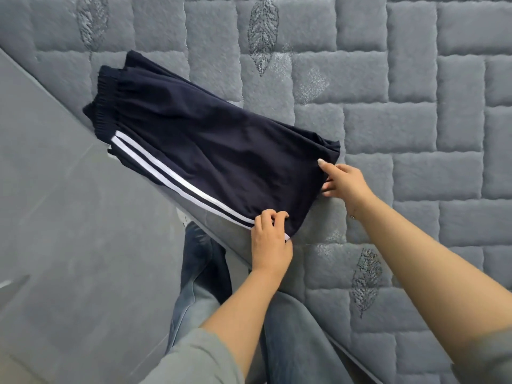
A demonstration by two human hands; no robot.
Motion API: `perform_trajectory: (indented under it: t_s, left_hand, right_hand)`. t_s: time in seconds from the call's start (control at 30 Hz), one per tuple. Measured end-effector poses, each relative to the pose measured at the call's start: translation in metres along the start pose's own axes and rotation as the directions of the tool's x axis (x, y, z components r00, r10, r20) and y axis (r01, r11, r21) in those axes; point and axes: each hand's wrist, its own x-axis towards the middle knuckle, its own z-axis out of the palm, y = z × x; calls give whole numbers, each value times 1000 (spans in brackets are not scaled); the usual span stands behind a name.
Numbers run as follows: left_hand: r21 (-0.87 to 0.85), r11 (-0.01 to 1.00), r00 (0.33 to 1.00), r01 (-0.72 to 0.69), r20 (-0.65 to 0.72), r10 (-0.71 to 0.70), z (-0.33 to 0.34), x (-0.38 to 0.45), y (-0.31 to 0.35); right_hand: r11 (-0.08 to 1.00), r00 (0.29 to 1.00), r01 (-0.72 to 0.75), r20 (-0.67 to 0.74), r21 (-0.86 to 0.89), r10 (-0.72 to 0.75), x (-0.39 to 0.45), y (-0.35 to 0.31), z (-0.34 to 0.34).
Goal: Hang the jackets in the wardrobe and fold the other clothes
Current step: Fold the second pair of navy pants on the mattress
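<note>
While both hands pinch the navy trousers [210, 151], grey quilted bedding [415, 134] lies beneath.

Navy cotton track pants [210, 145] w/ two white side stripes [166, 173], lying on grey quilted bedspread [415, 134] w/ brick-pattern stitching & darker leaf motifs [262, 31] beyond pants. Below pants: faded blue jeans [199, 286]; grey-green sleeves [194, 361].
</note>
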Motion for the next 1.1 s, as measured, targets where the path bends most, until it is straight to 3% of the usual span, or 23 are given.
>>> perform_trajectory:
  t_s: [0.1,0.23,0.33,0.43,0.6,0.77,0.87,0.97,1.03,1.1]
  left_hand:
    - [-329,943,998,46,49,-31,-31,-5,-8]
    - [-609,780,983,142,182,-36,-110,-14,-33]
    - [-767,616,972,182,236,7,-186,-7,-60]
    - [-844,503,979,186,204,-21,-250,13,-100]
    - [-960,203,959,194,141,-246,-304,59,-178]
    - [-988,-2,806,156,128,-577,-289,98,-223]
    - [-984,-112,682,141,179,-710,-269,109,-221]
    - [-973,-179,570,147,231,-788,-259,107,-207]
    - [-966,-200,580,165,259,-772,-250,102,-193]
    - [-957,-180,656,228,287,-698,-238,96,-178]
  right_hand:
    - [994,998,-65,32,82,63,-7,-22,5]
    - [983,968,-144,220,112,116,-38,-70,20]
    - [992,931,-120,353,46,96,-58,-123,51]
    - [993,896,-62,433,-101,100,-61,-182,112]
    - [931,875,76,471,-357,109,-36,-253,242]
    - [864,880,85,444,-497,169,7,-253,332]
    - [881,923,153,384,-448,35,19,-238,349]
    - [839,891,427,318,-337,-325,24,-221,334]
    - [669,779,624,246,-405,-577,24,-210,312]
    - [558,707,687,253,-465,-661,27,-201,292]
